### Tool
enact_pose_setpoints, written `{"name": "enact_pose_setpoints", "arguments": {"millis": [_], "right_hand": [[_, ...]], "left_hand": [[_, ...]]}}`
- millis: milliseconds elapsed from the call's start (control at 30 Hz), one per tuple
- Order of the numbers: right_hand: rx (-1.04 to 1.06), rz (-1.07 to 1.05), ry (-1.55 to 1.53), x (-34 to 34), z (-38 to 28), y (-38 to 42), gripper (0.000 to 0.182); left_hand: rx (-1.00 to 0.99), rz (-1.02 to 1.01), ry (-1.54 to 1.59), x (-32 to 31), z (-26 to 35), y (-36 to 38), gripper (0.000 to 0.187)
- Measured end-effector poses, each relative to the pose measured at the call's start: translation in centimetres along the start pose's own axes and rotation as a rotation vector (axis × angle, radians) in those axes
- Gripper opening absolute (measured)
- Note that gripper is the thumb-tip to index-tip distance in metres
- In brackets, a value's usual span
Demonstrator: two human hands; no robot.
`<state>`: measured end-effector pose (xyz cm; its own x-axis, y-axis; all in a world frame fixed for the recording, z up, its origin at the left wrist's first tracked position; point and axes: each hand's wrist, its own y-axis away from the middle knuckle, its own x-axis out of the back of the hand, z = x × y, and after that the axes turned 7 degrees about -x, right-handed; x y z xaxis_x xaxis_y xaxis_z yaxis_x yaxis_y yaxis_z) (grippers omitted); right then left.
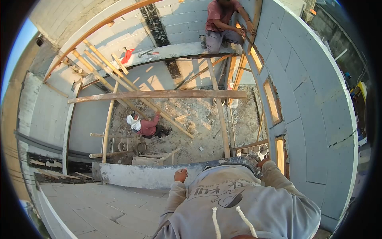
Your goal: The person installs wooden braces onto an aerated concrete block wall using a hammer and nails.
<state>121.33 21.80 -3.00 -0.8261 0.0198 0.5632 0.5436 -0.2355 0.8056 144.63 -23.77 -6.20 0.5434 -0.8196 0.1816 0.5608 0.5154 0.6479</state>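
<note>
My left hand (181, 175) is curled into a loose fist, with nothing visible in it. It is in front of the grey concrete beam (139, 175), just left of my hoodie (230, 195). My right hand (263, 161) reaches out near the right end of that beam, close to the wooden window frame (281, 155) in the block wall. Its fingers are small and partly hidden, so I cannot make out whether it grips anything. A round bucket (263, 149) shows just beyond it, lower down.
Far below, a person in a white head covering (146, 126) is on the rubble floor. Another person (225, 26) crouches on the far beam (171, 51), hands at a timber post. A long plank (159, 95) and bamboo poles (99, 63) cross the opening. Block wall (306, 95) rises right.
</note>
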Motion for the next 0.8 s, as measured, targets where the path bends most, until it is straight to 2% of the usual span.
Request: {"name": "enact_pose_setpoints", "arguments": {"millis": [33, 133, 233, 333, 367, 433, 500, 633, 700, 733, 767, 800], "right_hand": [[0.005, -0.047, 0.035, -0.6, 0.2, -1.7, 0.062], [0.038, -0.153, 0.122, -1.9, 0.4, -4.9, 0.059], [0.055, -0.127, 0.109, -2.3, 0.6, -5.5, 0.060], [0.034, -0.056, 0.155, -2.4, 0.5, -6.1, 0.061], [0.022, -0.003, 0.156, -2.4, 0.3, -5.9, 0.061], [0.014, -0.085, 0.176, 0.4, -1.2, -2.7, 0.060], [0.098, -0.016, 0.165, 2.0, -2.1, 0.2, 0.058], [0.113, -0.112, 0.121, 3.1, -2.9, 1.4, 0.053], [0.118, 0.000, 0.108, 3.3, -3.0, 1.4, 0.049], [-0.017, -0.066, -0.010, 2.1, -2.5, -1.0, 0.045], [0.003, -0.066, 0.003, 1.4, -1.4, -2.6, 0.045], [0.176, -0.071, 0.078, 0.8, -0.6, -4.1, 0.044]], "left_hand": [[0.000, 0.059, 0.029, 0.1, -0.8, -0.1, 0.037], [-0.101, 0.052, 0.107, 0.4, -2.5, -1.7, 0.036], [-0.117, 0.097, 0.026, 1.4, -3.2, -1.3, 0.036], [-0.086, 0.038, 0.100, 2.5, -4.9, -0.4, 0.036], [-0.016, 0.081, 0.065, 2.6, -5.1, 0.7, 0.036], [0.061, 0.120, 0.025, 2.4, -5.0, 2.3, 0.036], [0.116, 0.135, -0.023, 2.4, -5.5, 3.6, 0.036], [0.124, 0.127, -0.063, 1.5, -3.7, 5.3, 0.036], [0.147, 0.072, -0.027, 1.6, -4.2, 4.2, 0.037], [0.147, 0.082, -0.021, 1.4, -4.2, 3.5, 0.037], [0.132, 0.076, 0.005, 1.3, -4.1, 2.9, 0.038], [0.117, 0.078, 0.032, 1.4, -3.9, 2.4, 0.038]]}}
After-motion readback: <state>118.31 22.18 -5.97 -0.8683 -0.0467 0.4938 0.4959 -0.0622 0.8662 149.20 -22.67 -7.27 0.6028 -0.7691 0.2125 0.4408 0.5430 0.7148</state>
